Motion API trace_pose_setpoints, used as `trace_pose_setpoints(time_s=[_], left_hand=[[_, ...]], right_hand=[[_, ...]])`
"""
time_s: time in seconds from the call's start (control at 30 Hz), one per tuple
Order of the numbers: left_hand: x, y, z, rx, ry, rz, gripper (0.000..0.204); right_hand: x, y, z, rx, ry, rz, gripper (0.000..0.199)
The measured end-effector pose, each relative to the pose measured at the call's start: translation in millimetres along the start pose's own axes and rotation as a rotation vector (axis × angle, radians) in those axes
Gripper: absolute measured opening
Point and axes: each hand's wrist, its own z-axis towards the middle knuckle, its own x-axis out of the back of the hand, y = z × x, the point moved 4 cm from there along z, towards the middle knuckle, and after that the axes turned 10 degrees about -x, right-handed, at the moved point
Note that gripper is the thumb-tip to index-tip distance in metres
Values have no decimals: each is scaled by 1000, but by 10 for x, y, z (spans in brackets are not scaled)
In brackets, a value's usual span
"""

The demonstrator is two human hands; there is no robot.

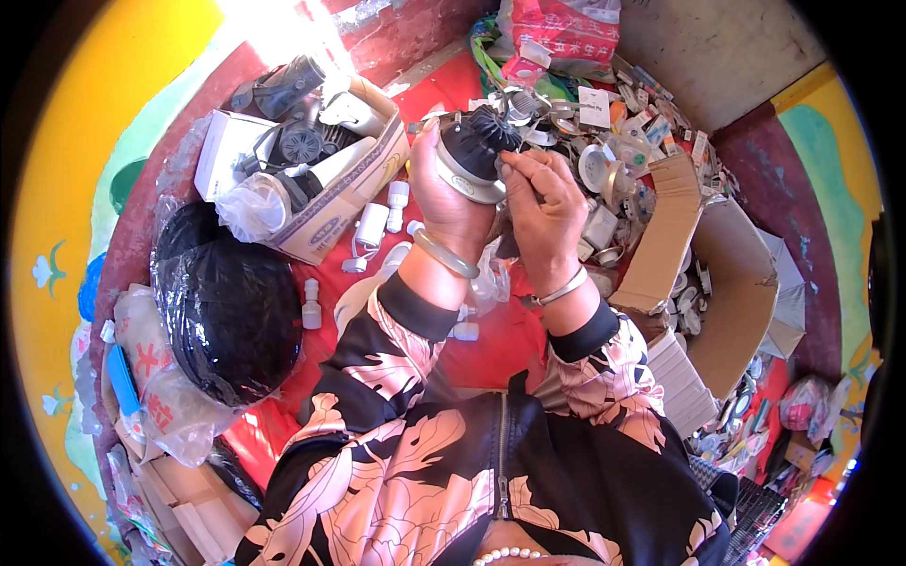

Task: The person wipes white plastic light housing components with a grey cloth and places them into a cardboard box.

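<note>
My left hand (455,193) is wrapped round a round downlight (469,151) with a black finned body and a whitish rim, and holds it up in front of me. My right hand (545,203) is closed in a pinch at the downlight's right side. What its fingertips grip is too small to make out. Below the hands, several white tube-shaped fittings (372,226) lie on a red cloth (514,340). Behind the downlight, more lamp parts (524,106) are heaped.
At the left stand a carton (326,226) of black and white fixtures and a bulging black plastic bag (226,307). An open cardboard box (731,292) holds small parts at the right. Small packages (651,118) and a red-and-white bag (566,33) lie at the back.
</note>
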Motion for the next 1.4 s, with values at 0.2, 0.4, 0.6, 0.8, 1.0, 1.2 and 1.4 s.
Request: trace_pose_setpoints(time_s=[0.2,0.4,0.6,0.8,1.0,1.2,1.4], left_hand=[[-21,-38,-6,-7,-2,22,43],[-121,-47,-23,40,43,9,43],[-117,-95,-50,56,-38,-24,41],[-102,-57,-89,37,-33,-42,39],[-57,-17,-84,-77,1,13,31],[-153,-12,-106,-68,-15,55,34],[-219,-27,-136,-55,-36,99,30]], right_hand=[[137,166,159,-201,-199,120,11],[209,201,149,-372,-294,295,12],[187,-50,71,222,27,-137,16],[14,-85,-9,437,48,-437,16],[-6,-40,7,233,17,-224,10],[105,207,133,-530,-288,343,9],[176,-59,117,112,-69,-42,11]])
